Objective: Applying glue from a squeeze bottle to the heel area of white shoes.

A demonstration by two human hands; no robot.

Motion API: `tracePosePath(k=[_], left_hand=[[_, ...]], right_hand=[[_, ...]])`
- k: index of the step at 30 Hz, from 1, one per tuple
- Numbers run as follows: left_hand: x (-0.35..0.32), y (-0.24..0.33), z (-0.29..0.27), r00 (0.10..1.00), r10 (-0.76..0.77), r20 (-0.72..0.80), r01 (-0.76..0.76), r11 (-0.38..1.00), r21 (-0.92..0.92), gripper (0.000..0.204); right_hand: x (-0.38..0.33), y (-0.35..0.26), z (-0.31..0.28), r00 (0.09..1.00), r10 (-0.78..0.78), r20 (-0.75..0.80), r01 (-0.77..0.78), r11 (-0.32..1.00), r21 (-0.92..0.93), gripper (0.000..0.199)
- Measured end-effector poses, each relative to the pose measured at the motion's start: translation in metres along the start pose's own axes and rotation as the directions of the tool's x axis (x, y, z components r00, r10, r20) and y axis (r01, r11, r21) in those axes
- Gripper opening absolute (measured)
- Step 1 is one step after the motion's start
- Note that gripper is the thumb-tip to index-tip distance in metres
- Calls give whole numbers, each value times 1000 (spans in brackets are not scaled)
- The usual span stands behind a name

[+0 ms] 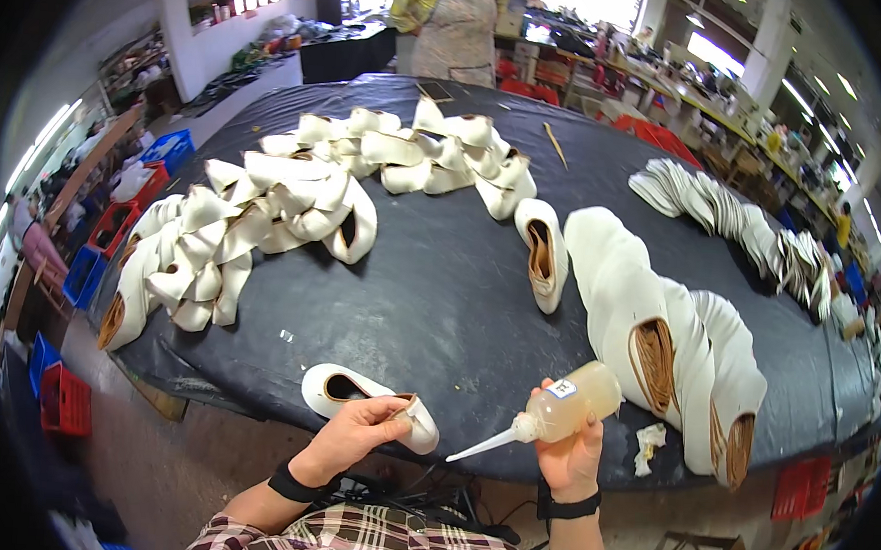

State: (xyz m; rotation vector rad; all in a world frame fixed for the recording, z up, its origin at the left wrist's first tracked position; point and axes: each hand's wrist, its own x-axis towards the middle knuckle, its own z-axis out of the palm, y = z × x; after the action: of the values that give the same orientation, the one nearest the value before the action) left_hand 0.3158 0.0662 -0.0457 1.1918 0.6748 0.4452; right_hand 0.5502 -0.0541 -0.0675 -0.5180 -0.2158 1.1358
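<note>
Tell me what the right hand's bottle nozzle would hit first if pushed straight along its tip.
Probably the heel of the shoe upper in the left hand; the bottle in the right hand points down-left toward it, though depth is unclear.

Translucent plastic bottle, smooth leather upper

A black-covered table is carrying heaps of cream shoe uppers, a single upper lying alone mid-table, a stacked row of uppers at the right, fanned insoles beyond, a stick, and a crumpled rag.
</note>
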Motion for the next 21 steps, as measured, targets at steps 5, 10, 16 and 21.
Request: tracePosePath(k=[5,10,16,21], left_hand=[[-10,-1,0,999,11,-53,-11,1000,10,27],[-17,-2,4,994,44,-101,-45,999,-6,28],[-34,-1,9,978,78,-194,-82,997,-12,29],[-36,-5,12,968,100,-231,-104,995,-5,28]], right_hand=[[9,2,6,998,64,24,-65,997,47,60],[15,3,2,991,118,67,-123,988,87,61],[21,2,11,982,168,83,-176,980,98,57],[22,-2,9,977,190,99,-200,974,105,57]])
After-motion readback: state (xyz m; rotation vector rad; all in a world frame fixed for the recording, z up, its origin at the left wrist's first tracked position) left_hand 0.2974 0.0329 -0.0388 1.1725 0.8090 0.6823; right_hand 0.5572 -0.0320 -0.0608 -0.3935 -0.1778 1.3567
